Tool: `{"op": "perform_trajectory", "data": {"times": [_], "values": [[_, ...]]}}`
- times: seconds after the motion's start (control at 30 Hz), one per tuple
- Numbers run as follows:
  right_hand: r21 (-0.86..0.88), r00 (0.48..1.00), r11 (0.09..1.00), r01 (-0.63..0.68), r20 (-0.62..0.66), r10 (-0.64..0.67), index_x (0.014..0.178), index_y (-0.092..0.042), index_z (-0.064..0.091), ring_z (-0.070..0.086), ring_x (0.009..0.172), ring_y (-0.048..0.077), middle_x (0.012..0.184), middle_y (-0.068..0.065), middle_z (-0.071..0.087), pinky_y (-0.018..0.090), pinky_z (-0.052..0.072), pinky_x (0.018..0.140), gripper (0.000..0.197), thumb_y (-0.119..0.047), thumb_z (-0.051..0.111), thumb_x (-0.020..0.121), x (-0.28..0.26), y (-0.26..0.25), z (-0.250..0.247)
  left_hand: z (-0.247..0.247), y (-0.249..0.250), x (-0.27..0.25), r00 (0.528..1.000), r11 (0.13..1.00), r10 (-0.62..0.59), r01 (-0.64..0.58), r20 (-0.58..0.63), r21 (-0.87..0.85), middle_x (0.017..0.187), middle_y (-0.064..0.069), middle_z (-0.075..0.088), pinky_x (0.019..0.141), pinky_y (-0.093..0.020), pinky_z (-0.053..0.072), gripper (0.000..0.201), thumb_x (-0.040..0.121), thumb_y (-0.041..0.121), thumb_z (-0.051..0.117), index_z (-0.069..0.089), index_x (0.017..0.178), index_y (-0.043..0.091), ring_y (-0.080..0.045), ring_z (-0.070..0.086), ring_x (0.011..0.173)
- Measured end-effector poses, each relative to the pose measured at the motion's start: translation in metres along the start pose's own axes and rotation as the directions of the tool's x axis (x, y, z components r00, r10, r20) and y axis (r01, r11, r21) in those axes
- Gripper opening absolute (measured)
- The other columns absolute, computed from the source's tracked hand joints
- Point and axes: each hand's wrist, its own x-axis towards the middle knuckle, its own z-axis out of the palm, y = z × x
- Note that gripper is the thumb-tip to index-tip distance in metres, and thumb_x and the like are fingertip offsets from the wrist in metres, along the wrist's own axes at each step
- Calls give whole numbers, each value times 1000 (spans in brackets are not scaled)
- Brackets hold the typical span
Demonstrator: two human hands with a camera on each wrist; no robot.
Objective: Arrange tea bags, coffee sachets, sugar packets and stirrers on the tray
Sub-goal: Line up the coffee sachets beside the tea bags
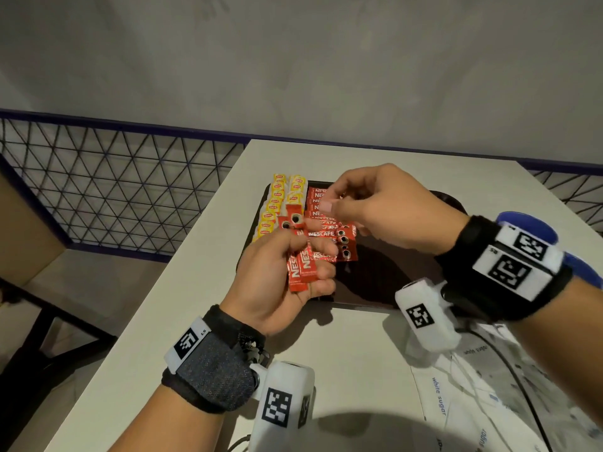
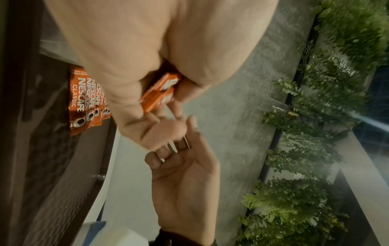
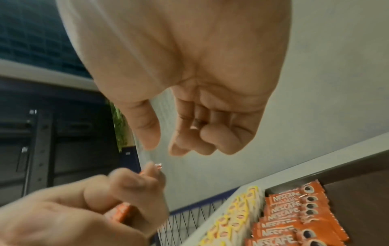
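A dark tray (image 1: 391, 288) lies on the white table (image 1: 195, 321). Yellow tea bags (image 1: 277, 203) stand in two columns along its left edge. Beside them, red coffee sachets (image 1: 326, 234) overlap in a row. My left hand (image 1: 310, 256) grips several more red sachets (image 1: 301, 265) just above the tray's front left. My right hand (image 1: 329, 200) hovers over the sachet row with fingers loosely curled, holding nothing. The right wrist view shows that hand (image 3: 164, 149) empty above the tea bags (image 3: 238, 216) and sachets (image 3: 284, 213). In the left wrist view, the held sachets (image 2: 162, 93) fan out.
White sugar packets (image 1: 437, 396) lie in a loose pile on the table at the front right, with a black cable (image 1: 509, 370) across them. The tray's right half is bare. A wire mesh railing (image 1: 114, 184) runs past the table's left edge. A blue object (image 1: 522, 223) sits at the right.
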Motion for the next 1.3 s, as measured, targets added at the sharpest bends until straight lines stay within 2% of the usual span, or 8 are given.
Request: {"op": "perform_trajectory", "data": {"times": [0.1,0.23,0.5,0.73,0.83,1.0,1.13,1.3], "values": [[146,999,989,-14,-36,20,104,-21,76,52,51,5,68,-4,63,25,41,56,19,-34,79,90,-15,3,0,1,-3,-2,996,985,-16,0,92,175,101,-22,73,54,-32,59,23,105,8,46,63,117,-3,-28,68,64],[307,997,949,-77,26,72,104,-16,79,60,59,8,76,-1,73,19,46,55,19,-29,78,90,-33,5,-4,1,-7,-3,985,964,-43,-3,168,266,109,-27,74,50,-27,57,32,97,16,56,61,123,-3,-29,72,61],[382,993,921,-69,-60,100,98,0,76,70,65,16,81,18,74,24,60,60,13,-3,79,86,-43,18,-13,-2,-9,5,994,971,110,-108,2,214,83,-18,69,39,-14,34,19,89,14,65,64,101,0,-12,49,51],[388,994,916,-98,-7,109,101,-4,77,75,74,24,85,19,77,35,66,69,16,-5,79,85,-44,26,-15,-10,-7,8,977,935,205,-175,-67,308,63,-4,48,42,-17,31,20,92,23,69,56,82,12,-10,37,47],[406,990,909,-98,-52,130,102,-4,77,73,71,25,87,23,76,32,66,66,15,-1,76,87,-45,27,-20,-9,-6,9,989,971,142,-131,-41,202,64,0,38,44,-20,24,12,93,16,70,60,94,9,-13,35,52],[364,984,930,-52,-141,110,100,-11,79,74,79,26,90,18,78,33,66,71,12,-6,75,90,-47,30,-36,-9,-2,10,993,995,104,-103,-62,6,91,-8,68,52,-21,38,52,74,-6,41,67,118,-9,-17,46,72],[336,984,941,-36,-153,92,101,-8,78,71,72,24,89,19,76,30,64,64,12,-4,73,91,-47,32,-44,-8,-4,13,970,976,206,-194,-132,97,92,-16,61,62,-20,50,40,99,-12,39,62,131,-6,-17,53,76],[149,976,986,-75,-191,104,95,-20,81,66,61,10,76,7,76,22,58,56,7,-16,79,90,-47,40,-48,-11,1,14,893,927,371,-341,-256,154,86,-14,69,68,-18,56,18,96,-6,61,63,113,1,-16,69,70]]}}
